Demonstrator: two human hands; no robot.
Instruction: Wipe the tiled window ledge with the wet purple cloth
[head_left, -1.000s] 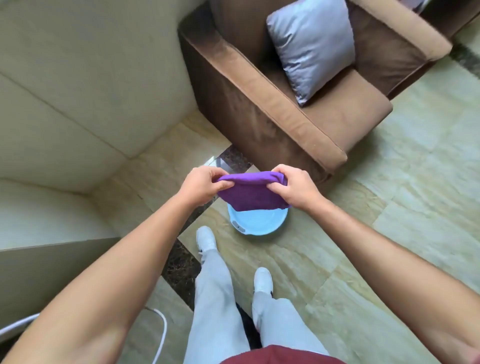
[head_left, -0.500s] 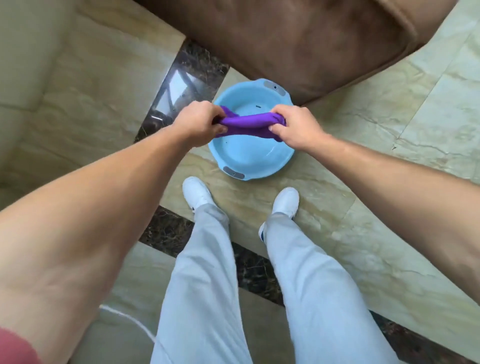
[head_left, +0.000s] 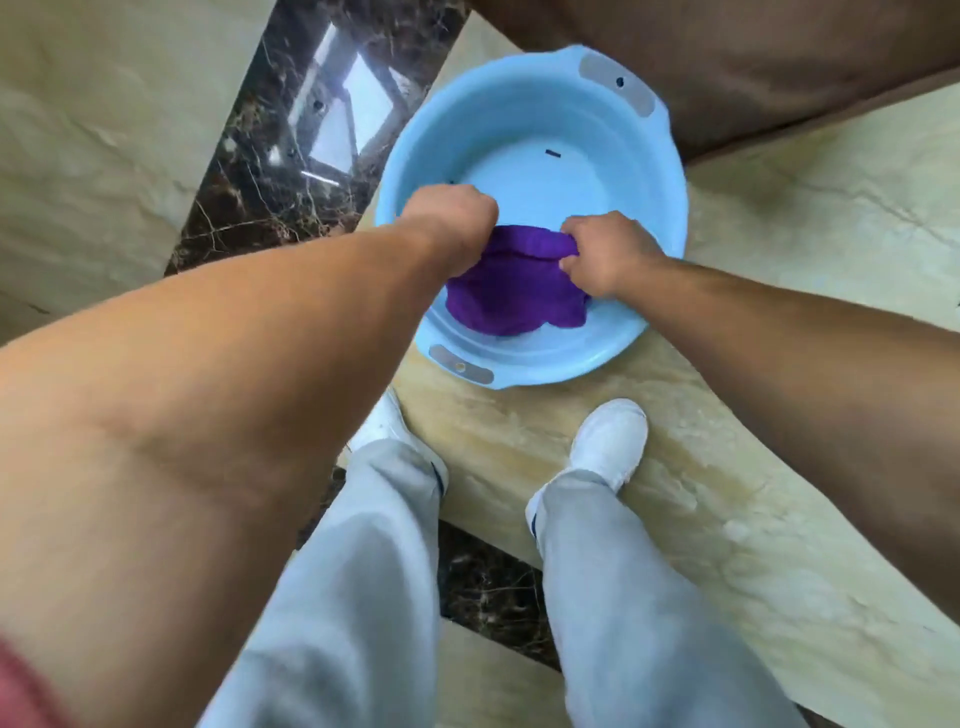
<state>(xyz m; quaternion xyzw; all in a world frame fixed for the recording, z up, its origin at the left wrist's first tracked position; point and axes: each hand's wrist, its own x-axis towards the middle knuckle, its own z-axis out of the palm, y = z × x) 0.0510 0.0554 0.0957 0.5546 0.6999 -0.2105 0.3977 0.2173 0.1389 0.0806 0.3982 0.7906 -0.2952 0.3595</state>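
The purple cloth (head_left: 511, 296) hangs down inside a light blue plastic basin (head_left: 597, 156) that stands on the marble floor. My left hand (head_left: 452, 223) grips the cloth's left upper edge. My right hand (head_left: 605, 249) grips its right upper edge. Both hands are inside the basin's rim, close together. The lower part of the cloth rests on the basin's near wall. The window ledge is not in view.
A brown armchair base (head_left: 753, 62) stands just behind the basin. A dark marble strip (head_left: 291, 171) runs across the beige floor tiles (head_left: 779, 260). My white shoes (head_left: 610, 441) and grey trouser legs stand right in front of the basin.
I have bent down towards the floor. Both hands have lowered the cloth from above the basin into it, and the cloth now hangs looser between them.
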